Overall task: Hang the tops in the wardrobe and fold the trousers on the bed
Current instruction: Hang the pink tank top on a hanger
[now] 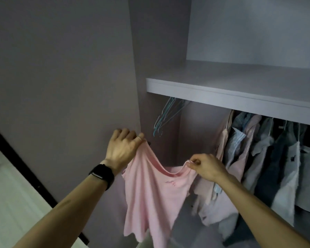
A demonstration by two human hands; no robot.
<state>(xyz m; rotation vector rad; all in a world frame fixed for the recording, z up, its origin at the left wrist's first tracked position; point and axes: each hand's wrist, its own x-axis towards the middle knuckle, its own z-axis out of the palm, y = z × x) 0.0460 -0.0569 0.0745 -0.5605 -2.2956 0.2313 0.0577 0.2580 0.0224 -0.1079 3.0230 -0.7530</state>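
Observation:
A pink top (150, 199) hangs spread between my two hands in front of the open wardrobe. My left hand (123, 147) grips its left shoulder, up near the wardrobe's side panel; a small dark tip pokes out beside the fingers, and I cannot tell what it is. My right hand (204, 167) pinches the right shoulder at the neckline, lower and to the right. The neckline sags between them. Several empty wire hangers (166, 115) hang on the hidden rail just above and behind the top.
A grey shelf (222, 90) juts out above the rail. Several hung tops (268, 158) fill the rail's right side. The wardrobe's side panel (64, 86) stands at left, with a dark-edged pale surface (11, 194) at lower left.

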